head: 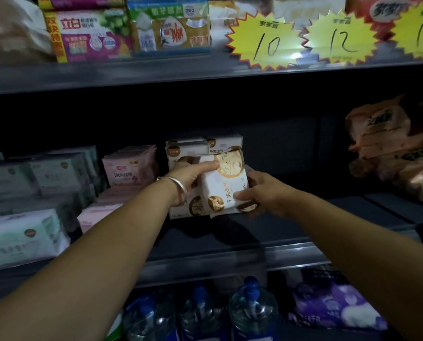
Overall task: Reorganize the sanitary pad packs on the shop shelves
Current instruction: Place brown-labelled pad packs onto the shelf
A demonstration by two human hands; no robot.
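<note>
- Sanitary pad pack (226, 183), white and gold, is gripped by the left hand (189, 177) at 10 o'clock and pinched by the right hand (262, 193) at 4 o'clock.
- It is not yet set on the white-gold stack (188, 148) behind; the task seems partly done.

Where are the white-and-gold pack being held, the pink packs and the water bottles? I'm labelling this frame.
white-and-gold pack (226, 183): head view, middle of its front face.
pink packs (129, 168): head view, front of the top pack.
water bottles (253, 308): head view, shoulder of the right-hand bottle.
</note>
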